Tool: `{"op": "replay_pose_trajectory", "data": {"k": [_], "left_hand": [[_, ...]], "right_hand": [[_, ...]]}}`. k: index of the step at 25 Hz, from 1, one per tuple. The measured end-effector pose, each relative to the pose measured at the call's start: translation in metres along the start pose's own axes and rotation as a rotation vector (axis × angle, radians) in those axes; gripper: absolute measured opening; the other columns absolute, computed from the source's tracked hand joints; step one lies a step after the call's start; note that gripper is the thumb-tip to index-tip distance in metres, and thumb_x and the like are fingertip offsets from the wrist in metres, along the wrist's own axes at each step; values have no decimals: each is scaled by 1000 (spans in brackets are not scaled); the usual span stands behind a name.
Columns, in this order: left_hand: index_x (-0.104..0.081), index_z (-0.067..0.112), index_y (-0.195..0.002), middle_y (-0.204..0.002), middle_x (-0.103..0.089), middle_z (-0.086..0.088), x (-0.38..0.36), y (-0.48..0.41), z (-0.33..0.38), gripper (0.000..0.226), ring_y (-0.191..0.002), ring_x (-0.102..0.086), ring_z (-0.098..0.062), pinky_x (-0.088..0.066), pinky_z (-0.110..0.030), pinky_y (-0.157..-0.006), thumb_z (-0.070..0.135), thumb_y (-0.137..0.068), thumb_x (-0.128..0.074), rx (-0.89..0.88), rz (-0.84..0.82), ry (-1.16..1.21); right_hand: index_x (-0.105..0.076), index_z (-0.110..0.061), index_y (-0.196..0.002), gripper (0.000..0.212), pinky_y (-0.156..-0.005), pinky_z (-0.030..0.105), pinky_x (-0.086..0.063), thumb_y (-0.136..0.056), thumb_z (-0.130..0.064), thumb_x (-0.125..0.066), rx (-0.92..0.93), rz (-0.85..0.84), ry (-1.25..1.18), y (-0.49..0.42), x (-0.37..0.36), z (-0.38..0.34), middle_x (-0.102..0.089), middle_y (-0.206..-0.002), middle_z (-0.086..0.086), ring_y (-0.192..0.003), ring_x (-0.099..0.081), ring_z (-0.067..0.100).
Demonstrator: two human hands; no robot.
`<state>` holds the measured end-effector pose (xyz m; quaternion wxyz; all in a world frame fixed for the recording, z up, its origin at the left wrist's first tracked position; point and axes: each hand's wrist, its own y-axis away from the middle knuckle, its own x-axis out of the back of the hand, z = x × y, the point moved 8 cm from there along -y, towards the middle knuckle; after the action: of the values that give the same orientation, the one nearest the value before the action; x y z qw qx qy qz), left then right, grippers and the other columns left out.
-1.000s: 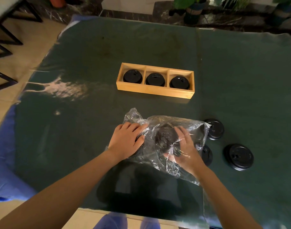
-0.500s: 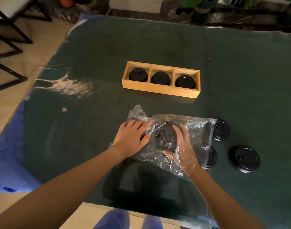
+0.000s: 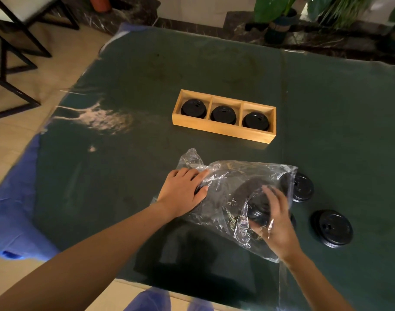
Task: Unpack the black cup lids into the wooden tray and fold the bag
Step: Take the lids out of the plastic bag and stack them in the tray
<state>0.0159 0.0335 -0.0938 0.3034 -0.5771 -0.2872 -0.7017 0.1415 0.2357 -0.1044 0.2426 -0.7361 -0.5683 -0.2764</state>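
A clear plastic bag [image 3: 228, 180] lies crumpled on the dark green table, with black lids still showing through it. My left hand [image 3: 183, 191] presses flat on the bag's left end. My right hand [image 3: 273, 218] is inside the bag's open near end, fingers curled around a black lid [image 3: 258, 213]. The wooden tray [image 3: 221, 129] stands beyond, each of its three compartments holding a stack of black lids [image 3: 223, 114]. Two loose lid stacks rest to the right of the bag: one [image 3: 302, 186] close to it, another [image 3: 332, 228] further right.
The green cloth [image 3: 124, 176] covers the table, with its front edge just below my arms. Black chair frames [image 3: 10, 63] stand on the floor at the left. Potted plants [image 3: 277, 16] line the far wall.
My right hand has drawn back toward me inside the bag, closing on a lid. The bag has bulged and shifted with it. My left hand stays pressed on the bag.
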Motion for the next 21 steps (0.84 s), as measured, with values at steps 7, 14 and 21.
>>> {"op": "replay_pose_trajectory", "data": {"k": [7, 14, 21], "left_hand": [[-37, 21, -137, -129, -54, -3, 1, -18, -8, 58, -121, -44, -22, -31, -45, -105, 49, -90, -15, 29, -12, -19], [-38, 17, -136, -136, -48, -6, -1, -38, -21, 60, -131, -36, -23, -18, -55, -111, 49, -91, -14, 84, -59, 19], [-42, 17, -133, -130, -52, -8, -1, -41, -21, 62, -127, -38, -23, -20, -56, -109, 48, -89, -10, 96, -108, 44]], "right_hand": [[-34, -14, -136, 99, -101, 32, -32, -53, -6, -87, -69, 352, 76, -23, 100, -12, -39, -134, 16, -125, -34, 17], [-32, -17, -137, 92, -94, -5, -21, -61, -18, -83, 70, 309, -30, -137, 88, -67, -37, -135, 10, -118, -29, -3], [-31, -15, -139, 91, -100, 12, -22, -64, -16, -83, 196, 112, 16, -262, 9, -128, -30, -139, 17, -122, -37, 17]]}}
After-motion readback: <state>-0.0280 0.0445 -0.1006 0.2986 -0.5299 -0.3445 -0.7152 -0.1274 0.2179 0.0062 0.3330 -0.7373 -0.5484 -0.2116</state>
